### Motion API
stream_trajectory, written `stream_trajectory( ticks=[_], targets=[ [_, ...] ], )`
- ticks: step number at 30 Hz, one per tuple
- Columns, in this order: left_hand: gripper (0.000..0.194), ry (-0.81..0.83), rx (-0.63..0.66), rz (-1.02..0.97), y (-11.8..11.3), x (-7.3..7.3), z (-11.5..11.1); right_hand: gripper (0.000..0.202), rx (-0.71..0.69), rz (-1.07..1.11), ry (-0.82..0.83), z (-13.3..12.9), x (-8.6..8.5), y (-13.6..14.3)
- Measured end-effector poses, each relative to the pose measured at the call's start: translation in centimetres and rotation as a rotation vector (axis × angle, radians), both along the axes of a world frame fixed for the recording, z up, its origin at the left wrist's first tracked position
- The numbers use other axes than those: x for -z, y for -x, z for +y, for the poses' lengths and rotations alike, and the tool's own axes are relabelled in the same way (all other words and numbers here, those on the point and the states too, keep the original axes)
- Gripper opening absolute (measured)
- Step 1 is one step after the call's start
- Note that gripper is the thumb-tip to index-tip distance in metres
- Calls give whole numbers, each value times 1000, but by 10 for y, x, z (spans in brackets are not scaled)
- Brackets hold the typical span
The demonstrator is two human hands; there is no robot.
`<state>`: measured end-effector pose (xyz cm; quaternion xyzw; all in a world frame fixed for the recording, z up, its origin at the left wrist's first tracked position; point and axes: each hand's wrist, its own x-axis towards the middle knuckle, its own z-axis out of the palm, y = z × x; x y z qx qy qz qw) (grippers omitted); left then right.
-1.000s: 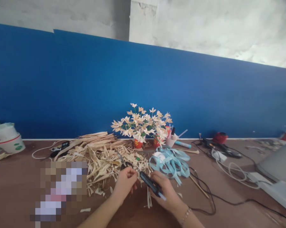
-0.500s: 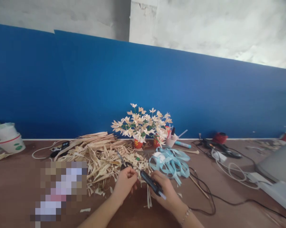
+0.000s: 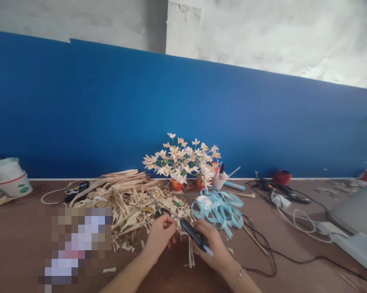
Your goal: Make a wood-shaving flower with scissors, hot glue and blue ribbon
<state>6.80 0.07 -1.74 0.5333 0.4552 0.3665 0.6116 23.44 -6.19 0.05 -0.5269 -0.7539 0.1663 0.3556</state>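
Note:
My right hand point(image 3: 208, 243) is wrapped round a black glue gun point(image 3: 193, 232), with a pale stick showing at its rear end. The tool's front points up and left, toward my left hand point(image 3: 162, 236). That hand's thumb and fingertips are pinched together; whatever they hold is too small to make out. Just beyond it, scissors point(image 3: 159, 211) lie on a heap of dry, straw-coloured husk strips point(image 3: 125, 203). Pale star-shaped flowers point(image 3: 183, 156) rise from two small red pots point(image 3: 177, 185) behind the heap. Light blue ribbon point(image 3: 221, 209) lies loosely coiled right of the heap.
A brown table point(image 3: 15, 240) runs up to a blue partition point(image 3: 110, 110). Dark cable point(image 3: 271, 260) and a thin stick point(image 3: 255, 241) lie at right, near a white power strip point(image 3: 349, 248). A white cup point(image 3: 219, 181) holds pens. A white tub point(image 3: 15, 185) stands far left.

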Motion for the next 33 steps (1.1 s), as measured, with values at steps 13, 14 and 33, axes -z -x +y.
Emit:
stream_trajectory(
  ticks=[13, 14, 33],
  targets=[
    [15, 3, -7, 10, 0, -3, -2, 13, -40, -29, 0, -1, -2, 0],
    [15, 4, -8, 14, 0, -3, -2, 13, -39, -33, -4, -1, -2, -1],
    [18, 37, -20, -53, 1, -6, -2, 26, 763, -205, 273, -34, 9, -88]
  ],
)
